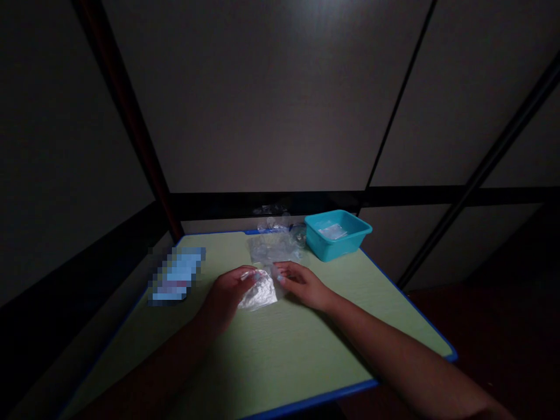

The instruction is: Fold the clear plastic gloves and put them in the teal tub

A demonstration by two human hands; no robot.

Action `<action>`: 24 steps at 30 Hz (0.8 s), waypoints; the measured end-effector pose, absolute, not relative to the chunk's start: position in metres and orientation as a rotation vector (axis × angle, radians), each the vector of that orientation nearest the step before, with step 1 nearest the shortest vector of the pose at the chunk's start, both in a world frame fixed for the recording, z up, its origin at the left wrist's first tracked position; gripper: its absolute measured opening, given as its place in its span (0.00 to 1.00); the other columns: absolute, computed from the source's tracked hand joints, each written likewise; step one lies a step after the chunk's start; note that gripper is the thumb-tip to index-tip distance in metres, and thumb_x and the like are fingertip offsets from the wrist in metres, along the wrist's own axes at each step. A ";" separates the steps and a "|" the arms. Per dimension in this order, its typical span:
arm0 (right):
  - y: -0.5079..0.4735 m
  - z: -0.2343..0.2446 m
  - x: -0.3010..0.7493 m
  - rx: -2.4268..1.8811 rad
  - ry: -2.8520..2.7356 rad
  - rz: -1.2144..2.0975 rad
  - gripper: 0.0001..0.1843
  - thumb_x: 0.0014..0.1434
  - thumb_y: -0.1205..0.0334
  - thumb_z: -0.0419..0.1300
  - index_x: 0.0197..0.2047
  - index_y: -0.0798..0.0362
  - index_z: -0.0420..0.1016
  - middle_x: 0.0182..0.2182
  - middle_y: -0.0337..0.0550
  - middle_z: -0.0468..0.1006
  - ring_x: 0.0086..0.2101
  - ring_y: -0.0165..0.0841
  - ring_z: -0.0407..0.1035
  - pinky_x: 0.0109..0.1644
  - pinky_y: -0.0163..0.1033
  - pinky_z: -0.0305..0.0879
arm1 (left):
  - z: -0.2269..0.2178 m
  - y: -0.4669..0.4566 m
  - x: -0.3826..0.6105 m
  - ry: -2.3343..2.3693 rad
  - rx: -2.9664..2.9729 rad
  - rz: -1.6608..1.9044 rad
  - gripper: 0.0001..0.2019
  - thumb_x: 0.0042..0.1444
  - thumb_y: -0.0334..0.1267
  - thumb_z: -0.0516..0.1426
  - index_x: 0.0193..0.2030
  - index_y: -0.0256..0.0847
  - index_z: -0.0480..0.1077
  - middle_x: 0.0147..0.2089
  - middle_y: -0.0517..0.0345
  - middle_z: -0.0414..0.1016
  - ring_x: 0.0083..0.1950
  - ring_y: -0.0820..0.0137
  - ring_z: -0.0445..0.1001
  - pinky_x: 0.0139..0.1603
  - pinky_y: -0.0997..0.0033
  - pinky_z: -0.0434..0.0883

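My left hand is closed on the left edge of a shiny silver packet, its thumb lying on top. Beside it, my right hand pinches a small clear plastic bag between thumb and fingers, at the packet's right edge. Whether the packet sits partly inside this bag I cannot tell. Just beyond the hands, more clear plastic bags lie flat on the table.
A pale green table with a blue edge carries everything. At its back right stands a teal basin holding a whitish packet. Crumpled clear plastic lies by the back edge. A pixelated bluish object rests at the left.
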State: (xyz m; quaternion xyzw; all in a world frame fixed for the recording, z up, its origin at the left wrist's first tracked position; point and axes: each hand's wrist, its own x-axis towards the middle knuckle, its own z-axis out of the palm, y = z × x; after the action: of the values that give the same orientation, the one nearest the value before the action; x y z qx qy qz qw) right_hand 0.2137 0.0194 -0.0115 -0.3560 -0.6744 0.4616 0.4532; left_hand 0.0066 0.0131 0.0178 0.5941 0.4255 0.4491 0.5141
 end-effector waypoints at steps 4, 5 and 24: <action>0.006 0.000 0.205 -0.597 -1.733 1.431 0.31 0.53 0.39 0.62 0.51 0.52 0.73 0.44 0.46 0.77 0.45 0.36 0.71 0.55 0.45 0.62 | 0.010 0.008 0.013 0.772 1.279 0.937 0.27 0.48 0.58 0.61 0.42 0.33 0.75 0.42 0.46 0.79 0.43 0.60 0.76 0.48 0.62 0.70; 0.003 0.004 0.203 -0.543 -1.766 1.443 0.31 0.53 0.38 0.61 0.51 0.52 0.74 0.45 0.46 0.77 0.46 0.37 0.70 0.56 0.45 0.61 | 0.008 0.009 0.013 0.748 1.289 0.921 0.27 0.48 0.59 0.61 0.42 0.34 0.75 0.44 0.45 0.78 0.45 0.59 0.75 0.49 0.61 0.70; 0.003 0.012 0.218 -0.722 -1.870 0.829 0.20 0.60 0.51 0.60 0.53 0.50 0.73 0.53 0.51 0.73 0.53 0.38 0.66 0.59 0.48 0.59 | 0.003 0.016 0.002 0.863 1.591 0.924 0.22 0.55 0.56 0.56 0.39 0.37 0.78 0.41 0.52 0.78 0.43 0.61 0.75 0.47 0.66 0.69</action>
State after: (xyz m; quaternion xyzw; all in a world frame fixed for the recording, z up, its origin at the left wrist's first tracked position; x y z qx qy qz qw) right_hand 0.2177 0.0029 0.0123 -0.2941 -0.7622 0.3377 0.4674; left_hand 0.0021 0.0159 0.0034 0.6656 0.3608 0.3866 0.5266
